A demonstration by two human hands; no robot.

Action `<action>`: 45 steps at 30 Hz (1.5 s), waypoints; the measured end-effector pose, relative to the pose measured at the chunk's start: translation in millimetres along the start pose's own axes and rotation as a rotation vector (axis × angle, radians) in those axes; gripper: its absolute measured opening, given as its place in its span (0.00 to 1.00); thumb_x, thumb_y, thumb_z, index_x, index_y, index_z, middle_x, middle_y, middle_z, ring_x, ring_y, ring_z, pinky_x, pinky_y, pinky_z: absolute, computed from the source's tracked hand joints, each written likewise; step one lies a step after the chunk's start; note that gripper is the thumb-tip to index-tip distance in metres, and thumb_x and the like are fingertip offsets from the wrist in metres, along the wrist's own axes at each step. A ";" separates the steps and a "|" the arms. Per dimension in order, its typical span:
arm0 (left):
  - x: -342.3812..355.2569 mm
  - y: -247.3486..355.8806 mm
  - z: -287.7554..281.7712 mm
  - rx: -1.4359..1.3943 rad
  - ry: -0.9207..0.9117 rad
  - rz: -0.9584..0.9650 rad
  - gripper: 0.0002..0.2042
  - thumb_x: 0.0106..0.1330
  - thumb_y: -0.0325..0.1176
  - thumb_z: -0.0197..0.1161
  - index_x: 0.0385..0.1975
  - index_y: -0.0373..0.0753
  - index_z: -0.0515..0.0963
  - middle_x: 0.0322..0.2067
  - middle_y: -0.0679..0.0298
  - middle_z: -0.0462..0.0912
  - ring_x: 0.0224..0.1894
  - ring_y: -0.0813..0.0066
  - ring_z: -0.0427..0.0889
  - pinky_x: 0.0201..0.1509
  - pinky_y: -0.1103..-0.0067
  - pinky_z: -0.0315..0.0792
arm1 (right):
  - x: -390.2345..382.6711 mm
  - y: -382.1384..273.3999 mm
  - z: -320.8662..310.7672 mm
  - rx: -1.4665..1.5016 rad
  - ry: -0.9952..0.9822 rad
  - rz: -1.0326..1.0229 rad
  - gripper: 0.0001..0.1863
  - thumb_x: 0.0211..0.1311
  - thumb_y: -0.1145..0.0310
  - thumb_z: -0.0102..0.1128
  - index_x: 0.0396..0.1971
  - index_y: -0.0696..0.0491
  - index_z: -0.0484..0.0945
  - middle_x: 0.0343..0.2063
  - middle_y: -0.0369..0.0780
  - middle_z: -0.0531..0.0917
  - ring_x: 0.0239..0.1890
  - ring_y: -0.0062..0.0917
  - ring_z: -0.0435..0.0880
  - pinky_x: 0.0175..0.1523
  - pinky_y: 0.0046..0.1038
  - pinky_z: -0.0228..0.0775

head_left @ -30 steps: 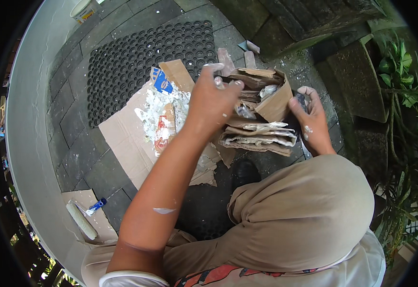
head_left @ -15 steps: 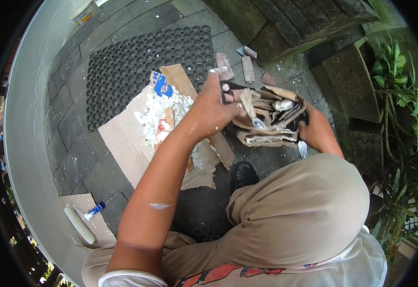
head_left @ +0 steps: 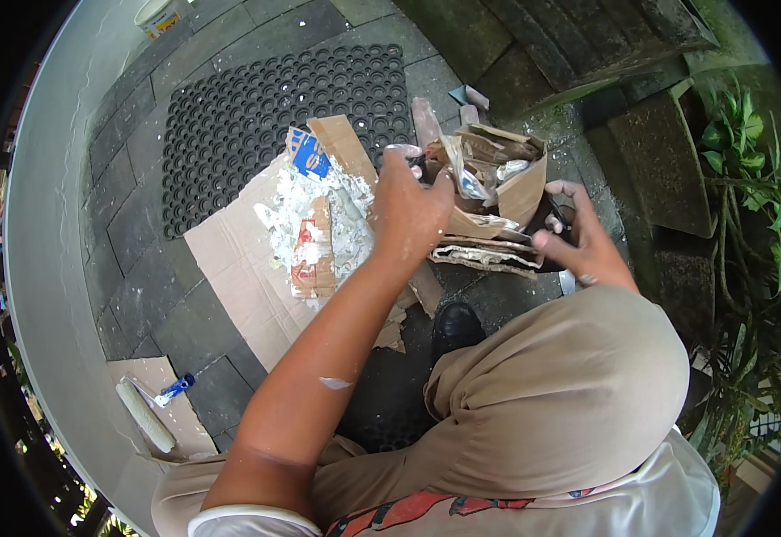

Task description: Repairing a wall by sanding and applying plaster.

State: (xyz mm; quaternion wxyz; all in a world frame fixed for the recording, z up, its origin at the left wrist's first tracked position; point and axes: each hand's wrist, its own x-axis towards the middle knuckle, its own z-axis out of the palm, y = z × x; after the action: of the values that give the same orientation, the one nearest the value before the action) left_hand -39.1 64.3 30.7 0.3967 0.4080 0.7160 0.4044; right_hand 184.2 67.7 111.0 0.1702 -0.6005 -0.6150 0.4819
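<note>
Folded cardboard scraps (head_left: 523, 190), some smeared with white, are stuffed into what looks like a black bag (head_left: 553, 215); little of the bag shows. On its left side my left hand (head_left: 413, 206) grips the edge, fingers curled inside and thumb toward the scraps. My right hand (head_left: 589, 240) is on the right side, fingers bent around the dark edge with the thumb lower down. Left of the bundle lies a flat cardboard sheet (head_left: 238, 233), bearing white paint flakes (head_left: 350, 201) and a torn brown strip (head_left: 312, 251). A blade-like metal piece (head_left: 567, 283) shows below my right hand.
A black rubber mat (head_left: 256, 116) lies beyond the cardboard. A paint roller (head_left: 146, 416) rests on cardboard by the white wall at lower left. A white bucket (head_left: 156, 18) stands far left; leafy plants (head_left: 753, 179) and stone blocks (head_left: 654, 161) line the right.
The stuffed scraps have tilted and spread, with a brown flap now upright. My right hand's fingers have lifted and shifted on the edge; my left hand has moved slightly right and nearer.
</note>
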 end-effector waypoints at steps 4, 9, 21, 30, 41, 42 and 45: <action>-2.4 4.8 8.3 -0.206 0.051 -0.003 0.25 0.61 0.35 0.64 0.53 0.26 0.65 0.41 0.50 0.77 0.40 0.64 0.78 0.48 0.71 0.72 | 19.8 -15.5 20.9 -0.473 0.119 0.137 0.41 0.54 0.57 0.74 0.60 0.55 0.57 0.32 0.39 0.78 0.31 0.22 0.73 0.36 0.28 0.68; -16.6 -4.6 18.4 -0.213 -0.079 0.233 0.34 0.60 0.34 0.66 0.56 0.23 0.53 0.53 0.38 0.60 0.47 0.52 0.76 0.54 0.65 0.70 | 29.9 4.3 20.0 -0.293 0.079 0.108 0.50 0.47 0.59 0.79 0.62 0.56 0.51 0.33 0.42 0.79 0.36 0.25 0.77 0.41 0.31 0.73; -6.7 -14.9 7.8 0.325 -0.603 0.142 0.42 0.51 0.38 0.66 0.57 0.18 0.49 0.58 0.35 0.59 0.55 0.41 0.75 0.58 0.62 0.71 | 49.0 -10.7 18.9 -0.746 0.221 -0.007 0.48 0.45 0.44 0.75 0.57 0.58 0.61 0.35 0.55 0.84 0.39 0.48 0.84 0.45 0.43 0.75; -1.4 17.3 -11.3 0.420 -0.656 0.060 0.46 0.54 0.46 0.63 0.63 0.20 0.48 0.52 0.36 0.75 0.53 0.43 0.78 0.58 0.64 0.73 | 78.6 14.6 22.4 -0.610 0.322 -0.005 0.45 0.45 0.38 0.72 0.53 0.58 0.64 0.39 0.57 0.84 0.44 0.52 0.83 0.48 0.45 0.74; 0.9 15.5 6.0 0.573 -0.776 0.061 0.54 0.59 0.60 0.59 0.68 0.24 0.37 0.56 0.37 0.74 0.56 0.45 0.77 0.60 0.64 0.71 | 69.6 34.6 25.0 -0.407 0.274 0.049 0.46 0.49 0.42 0.72 0.57 0.59 0.61 0.44 0.57 0.82 0.48 0.49 0.82 0.53 0.41 0.73; 2.0 15.1 7.2 0.588 -0.805 0.138 0.58 0.59 0.58 0.61 0.69 0.25 0.26 0.56 0.37 0.74 0.55 0.45 0.78 0.59 0.64 0.72 | 68.8 36.2 20.9 -0.410 0.278 0.083 0.47 0.49 0.42 0.73 0.57 0.59 0.61 0.43 0.56 0.82 0.47 0.48 0.83 0.52 0.40 0.73; -7.0 -10.5 8.3 0.437 -0.631 0.381 0.58 0.60 0.52 0.64 0.68 0.26 0.22 0.53 0.38 0.76 0.54 0.43 0.78 0.60 0.64 0.71 | 57.5 31.3 14.6 -0.322 0.311 0.074 0.49 0.47 0.43 0.75 0.59 0.60 0.59 0.37 0.53 0.83 0.42 0.48 0.84 0.51 0.41 0.74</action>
State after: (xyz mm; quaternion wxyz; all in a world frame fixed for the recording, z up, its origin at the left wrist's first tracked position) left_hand -31.9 56.5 20.0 0.4189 0.7110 0.5402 0.1647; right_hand 178.1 108.1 57.8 0.1472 -0.7090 -0.6279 0.2853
